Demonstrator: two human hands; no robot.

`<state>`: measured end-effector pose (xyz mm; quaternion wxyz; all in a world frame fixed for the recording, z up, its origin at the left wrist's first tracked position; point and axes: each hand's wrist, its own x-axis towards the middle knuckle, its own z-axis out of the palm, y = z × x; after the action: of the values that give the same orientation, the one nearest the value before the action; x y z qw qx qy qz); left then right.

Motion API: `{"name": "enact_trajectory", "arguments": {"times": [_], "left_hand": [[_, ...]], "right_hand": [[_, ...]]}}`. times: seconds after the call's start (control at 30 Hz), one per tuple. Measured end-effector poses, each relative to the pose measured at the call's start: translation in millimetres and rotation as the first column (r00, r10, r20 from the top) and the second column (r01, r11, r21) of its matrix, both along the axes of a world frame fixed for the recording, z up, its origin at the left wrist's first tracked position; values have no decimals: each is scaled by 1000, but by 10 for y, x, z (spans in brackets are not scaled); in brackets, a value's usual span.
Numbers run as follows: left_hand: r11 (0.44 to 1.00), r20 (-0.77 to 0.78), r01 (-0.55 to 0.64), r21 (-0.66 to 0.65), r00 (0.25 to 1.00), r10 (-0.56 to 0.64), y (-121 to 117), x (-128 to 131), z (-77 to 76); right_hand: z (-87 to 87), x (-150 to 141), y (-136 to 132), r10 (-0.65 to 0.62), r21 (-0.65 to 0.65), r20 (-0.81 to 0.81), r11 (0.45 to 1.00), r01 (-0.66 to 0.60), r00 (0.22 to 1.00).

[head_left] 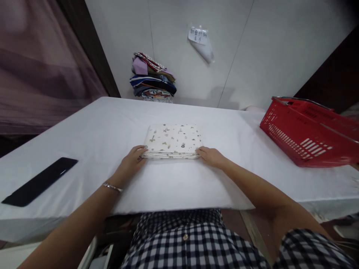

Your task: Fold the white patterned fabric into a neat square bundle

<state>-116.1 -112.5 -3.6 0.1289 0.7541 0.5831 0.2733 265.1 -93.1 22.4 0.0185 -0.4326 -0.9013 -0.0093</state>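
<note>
A folded white cloth point(174, 139) with small printed figures lies flat on the white-covered table, its stacked layers showing along the near edge. My left hand point(134, 158) grips its near left corner. At the near right corner, my right hand point(211, 155) has its fingers closed on the cloth's edge. Parts of the fingertips of both hands are hidden at the corners.
A red plastic basket point(311, 130) with metal handles stands at the right. On the left lies a flat black object point(39, 183). Behind the table's far edge rises a stack of folded clothes point(153, 76). A paper note point(199, 37) hangs on the wall.
</note>
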Motion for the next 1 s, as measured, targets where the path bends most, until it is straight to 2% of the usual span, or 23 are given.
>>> {"name": "enact_trajectory", "arguments": {"times": [0.13, 0.27, 0.4, 0.47, 0.6, 0.7, 0.87, 0.93, 1.0], "left_hand": [[999, -38, 44, -1, 998, -44, 12, -32, 31], [998, -59, 55, 12, 997, -54, 76, -50, 128], [988, -83, 22, 154, 997, -9, 112, -12, 203], [983, -132, 35, 178, 991, -11, 89, 20, 177], [990, -233, 112, 84, 968, -90, 15, 47, 45], [994, -243, 87, 67, 968, -69, -19, 43, -5], [998, -119, 33, 46, 992, -27, -67, 98, 40], [999, -40, -34, 11, 999, 34, -78, 144, 81], [991, 19, -128, -34, 992, 128, -68, 196, 132]], "right_hand": [[184, 29, 111, 45, 41, 12, 998, -45, 999], [372, 34, 254, 65, 88, 22, 994, -67, 998], [445, 13, 300, -23, 183, -74, 982, 36, 997], [368, 14, 248, -80, 176, -132, 979, 103, 988], [61, 58, 63, -121, 45, -151, 991, 129, 981], [-119, 96, -32, -162, -27, -195, 987, 160, 967], [-255, 73, -92, -140, 27, -314, 987, 156, 939], [-294, 31, -109, -194, 15, -416, 975, 220, 888], [-319, -23, -109, -293, -62, -530, 949, 309, 796]]}}
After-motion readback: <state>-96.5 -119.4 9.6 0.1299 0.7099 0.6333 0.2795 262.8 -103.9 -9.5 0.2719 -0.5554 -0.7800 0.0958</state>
